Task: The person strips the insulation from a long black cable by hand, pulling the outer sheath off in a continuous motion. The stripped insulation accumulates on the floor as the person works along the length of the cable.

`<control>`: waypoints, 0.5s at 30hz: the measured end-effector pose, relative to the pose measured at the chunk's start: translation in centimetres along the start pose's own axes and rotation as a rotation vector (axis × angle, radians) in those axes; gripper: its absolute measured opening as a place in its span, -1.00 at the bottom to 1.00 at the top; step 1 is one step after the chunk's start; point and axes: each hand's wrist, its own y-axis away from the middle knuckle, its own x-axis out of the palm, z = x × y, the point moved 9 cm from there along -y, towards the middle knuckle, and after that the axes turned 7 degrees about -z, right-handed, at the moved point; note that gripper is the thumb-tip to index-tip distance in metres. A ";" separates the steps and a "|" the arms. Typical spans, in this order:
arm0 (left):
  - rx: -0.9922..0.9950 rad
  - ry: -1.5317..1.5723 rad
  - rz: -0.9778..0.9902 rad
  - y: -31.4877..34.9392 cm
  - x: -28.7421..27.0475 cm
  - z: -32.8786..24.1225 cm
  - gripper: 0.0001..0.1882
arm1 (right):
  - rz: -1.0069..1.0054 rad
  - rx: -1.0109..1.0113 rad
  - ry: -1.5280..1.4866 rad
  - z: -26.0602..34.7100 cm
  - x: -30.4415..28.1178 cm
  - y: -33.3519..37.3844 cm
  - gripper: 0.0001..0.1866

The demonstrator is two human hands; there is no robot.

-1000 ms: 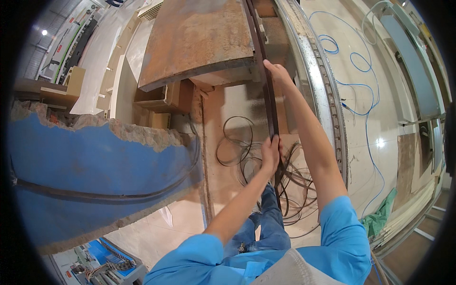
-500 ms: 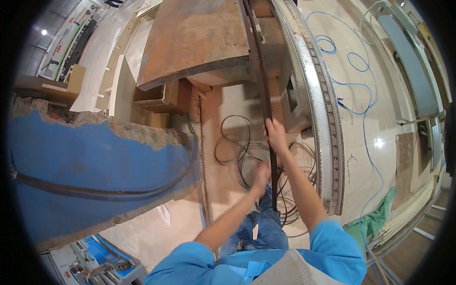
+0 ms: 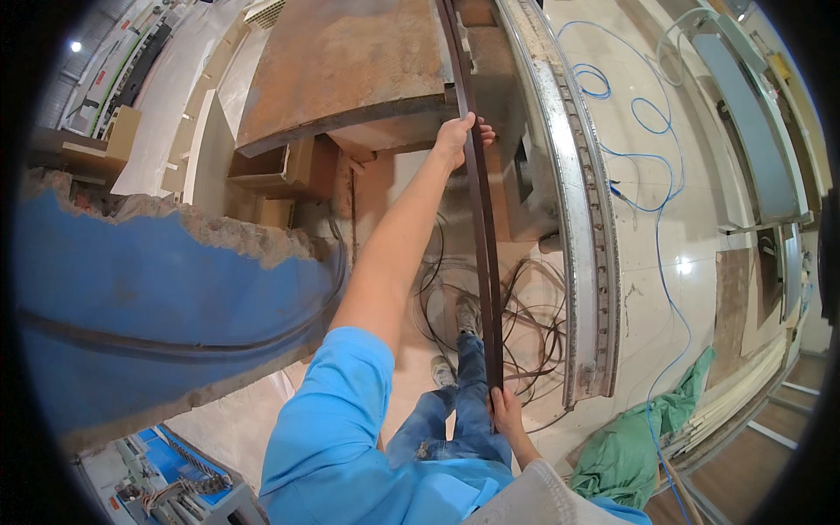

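From the head view, the far end of the long dark brown bar is cut off by the top edge, beside the rusty metal slab (whether the two touch, I can't tell from here). Grey fabric at the bottom covers most of the right forearm, and the bar itself hides part of the floor between the slab and the silver rail. The left hand is well up the bar, closed around it, thumb on top and fingertips showing on the far side; its palm is out of sight. The right hand grips the near end, in front of the jeans, thumb against the bar, its other fingers mostly hidden. The hands are well apart.
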 end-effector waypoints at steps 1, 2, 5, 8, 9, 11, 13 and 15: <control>0.006 -0.069 -0.035 -0.4 -0.4 0.4 -0.65 | 0.008 0.041 -0.015 -1.5 -0.3 0.6 -0.66; 0.021 -0.146 -0.099 -0.5 -1.2 0.8 -0.65 | 0.010 0.141 -0.023 -3.5 -0.7 1.3 -0.66; 0.188 -0.174 -0.205 1.0 -2.2 1.9 -0.68 | 0.149 0.131 -0.133 -5.5 -0.6 2.1 -0.61; 0.209 -0.205 -0.253 4.7 -2.4 4.4 -0.69 | 0.188 0.042 0.376 -5.3 -1.2 -0.1 -0.51; 0.199 -0.212 -0.260 6.4 -2.5 5.3 -0.69 | 0.162 0.046 0.317 -4.2 -1.7 -1.6 -0.42; 0.193 -0.241 -0.282 10.0 -2.5 6.5 -0.67 | 0.060 -0.304 0.492 2.3 -1.7 -7.2 -0.43; 0.170 -0.253 -0.295 14.0 -2.7 8.4 -0.66 | 0.009 -0.409 0.345 9.4 -1.3 -13.5 -0.51; 0.147 -0.274 -0.314 17.5 -3.0 10.1 -0.64 | -0.090 -0.391 0.233 17.3 -0.5 -20.8 -0.54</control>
